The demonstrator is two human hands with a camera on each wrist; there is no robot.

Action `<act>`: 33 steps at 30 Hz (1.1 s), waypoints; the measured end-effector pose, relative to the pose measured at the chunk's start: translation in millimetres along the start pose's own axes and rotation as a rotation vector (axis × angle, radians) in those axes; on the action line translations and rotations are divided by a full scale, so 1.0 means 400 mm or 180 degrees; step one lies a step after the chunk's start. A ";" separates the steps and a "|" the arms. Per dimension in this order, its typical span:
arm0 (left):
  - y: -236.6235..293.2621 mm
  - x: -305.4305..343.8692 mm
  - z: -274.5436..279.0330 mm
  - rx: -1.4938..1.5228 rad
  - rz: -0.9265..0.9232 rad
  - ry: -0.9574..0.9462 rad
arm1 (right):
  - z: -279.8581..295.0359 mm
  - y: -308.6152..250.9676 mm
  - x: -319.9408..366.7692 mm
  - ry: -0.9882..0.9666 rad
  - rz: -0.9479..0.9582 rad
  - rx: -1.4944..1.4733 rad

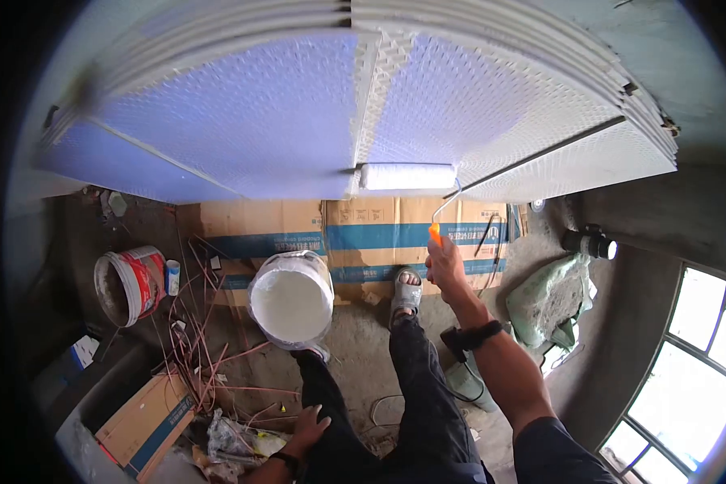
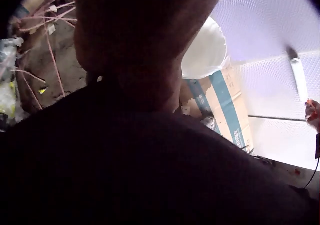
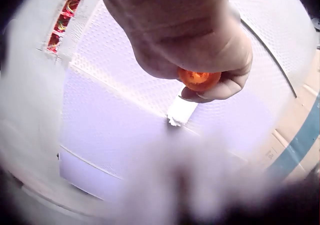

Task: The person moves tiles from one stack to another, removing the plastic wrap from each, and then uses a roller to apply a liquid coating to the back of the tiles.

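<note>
My right hand (image 1: 446,266) grips the orange handle (image 3: 199,78) of a paint roller (image 1: 407,177). The roller's white sleeve lies against a dimpled panel (image 1: 258,105), near its lower edge and just right of a pale seam. Bluish-violet tint covers much of the panel's left and middle, while the right end looks whiter. On my left thigh rests my left hand (image 1: 305,429), its fingers relaxed and holding nothing. That hand appears as a dark shape in the left wrist view. Between the panel and my legs stands a bucket (image 1: 327,294) with white liquid inside.
Printed cardboard (image 1: 387,234) covers the floor below the panel. Thin reddish tubes (image 1: 206,355) tangle at the left, near a red-and-white bucket (image 1: 141,278) on its side. A green sack (image 1: 548,298) lies at the right, before a bright window (image 1: 694,379).
</note>
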State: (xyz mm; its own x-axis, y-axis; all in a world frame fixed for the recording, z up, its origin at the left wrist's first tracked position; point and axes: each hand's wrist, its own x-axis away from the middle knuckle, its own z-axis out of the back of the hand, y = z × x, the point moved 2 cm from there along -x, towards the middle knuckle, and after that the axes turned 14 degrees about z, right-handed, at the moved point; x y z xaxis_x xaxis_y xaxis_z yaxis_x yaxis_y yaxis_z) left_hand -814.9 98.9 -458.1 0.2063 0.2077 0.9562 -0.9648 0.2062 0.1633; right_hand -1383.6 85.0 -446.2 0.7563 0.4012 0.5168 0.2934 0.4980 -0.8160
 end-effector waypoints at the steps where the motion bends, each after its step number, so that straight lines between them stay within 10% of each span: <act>1: 0.025 -0.001 0.016 0.0042 -0.0003 0.0133 | -0.009 0.059 -0.031 -0.0043 0.0035 0.0058; 14: 0.117 -0.025 0.066 0.0457 0.0161 0.1013 | -0.166 0.528 -0.292 -0.0080 -0.0212 0.0998; 33: 0.116 -0.034 0.079 0.0468 0.0346 0.0953 | -0.168 0.433 -0.281 -0.0195 -0.0744 -0.0117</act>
State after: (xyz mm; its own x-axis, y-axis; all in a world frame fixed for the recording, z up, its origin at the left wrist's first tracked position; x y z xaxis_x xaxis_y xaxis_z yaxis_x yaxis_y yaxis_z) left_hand -867.5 75.3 -455.8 0.1189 0.4965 0.8598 -0.9924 0.0321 0.1187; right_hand -1378.4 74.4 -663.1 0.6287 0.3248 0.7066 0.4782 0.5551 -0.6806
